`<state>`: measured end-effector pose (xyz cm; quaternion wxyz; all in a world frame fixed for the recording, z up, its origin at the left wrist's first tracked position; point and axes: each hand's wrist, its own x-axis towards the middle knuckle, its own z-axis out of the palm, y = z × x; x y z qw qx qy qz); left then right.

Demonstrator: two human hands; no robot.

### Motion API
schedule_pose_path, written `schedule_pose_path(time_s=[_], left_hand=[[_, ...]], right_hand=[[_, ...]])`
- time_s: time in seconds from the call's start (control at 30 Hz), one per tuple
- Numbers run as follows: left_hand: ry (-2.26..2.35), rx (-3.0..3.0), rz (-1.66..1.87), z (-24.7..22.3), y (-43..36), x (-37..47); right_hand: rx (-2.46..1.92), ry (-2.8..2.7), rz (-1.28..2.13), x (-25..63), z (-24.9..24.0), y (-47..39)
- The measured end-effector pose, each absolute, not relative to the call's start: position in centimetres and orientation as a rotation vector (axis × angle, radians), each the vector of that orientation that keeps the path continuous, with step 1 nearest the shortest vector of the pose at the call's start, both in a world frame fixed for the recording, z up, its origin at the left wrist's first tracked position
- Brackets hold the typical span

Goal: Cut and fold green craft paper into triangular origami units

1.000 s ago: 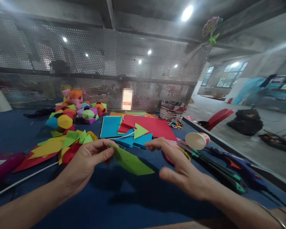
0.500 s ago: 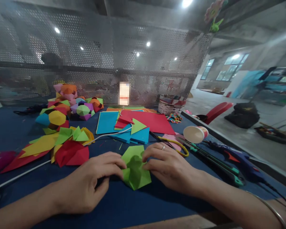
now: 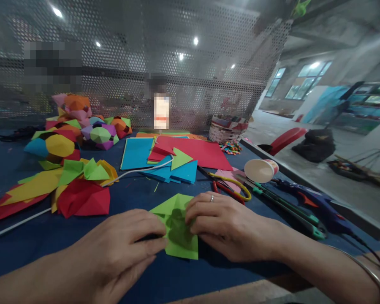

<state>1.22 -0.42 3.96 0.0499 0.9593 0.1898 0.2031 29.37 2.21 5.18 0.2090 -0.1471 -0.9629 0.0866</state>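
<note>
A light-green sheet of folded paper (image 3: 180, 240) lies on the blue table between my hands, creased in the middle. My left hand (image 3: 120, 249) pinches its left edge, with thumb and fingers closed on it. From the right, my right hand (image 3: 228, 223), wearing a ring, grips the paper's right side with bent fingers. Beyond it are stacked coloured sheets: blue paper (image 3: 139, 154), red paper (image 3: 202, 152) and a green triangle (image 3: 180, 158). To the left are folded red paper pieces (image 3: 84, 198) and yellow paper pieces (image 3: 34, 188).
Paper balls (image 3: 60, 145) are piled at the back left. On the right are scissors (image 3: 231, 183), a paper cup (image 3: 260, 170) on its side, a green-and-black tool (image 3: 288, 211) and a glue gun (image 3: 313, 202). A basket (image 3: 228, 127) stands by the mesh screen. A white cord (image 3: 22, 223) crosses the table.
The green paper has been turned and its creases opened somewhat, its left corner now pointing outward. My left hand has moved slightly along its left edge. The view has tilted down a little.
</note>
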Motion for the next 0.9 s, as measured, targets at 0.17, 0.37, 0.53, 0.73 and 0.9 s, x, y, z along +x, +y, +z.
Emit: schedule_pose_path(time_s=[0.17, 0.37, 0.53, 0.73, 0.9], left_hand=[[0.562, 2.903, 0.626, 3.2, -0.5, 0.7], [0.497, 2.878, 0.701, 3.7, -0.3, 0.9], [0.486, 2.868, 0.722, 3.9, -0.2, 1.0], [0.502, 2.851, 0.737, 3.8, -0.1, 1.0], [0.575, 2.738, 0.862, 2.9, -0.6, 1.3]], right_hand=[[-0.370, -2.700, 0.381, 29.3, 5.0, 2.3], [-0.566, -2.497, 0.809, 29.0, 4.2, 2.4], [-0.867, -2.370, 0.769, 28.0, 3.4, 2.0], [-1.035, -2.364, 0.634, 26.7, 3.1, 1.8], [-1.085, -2.352, 0.634, 26.2, 3.0, 1.8]])
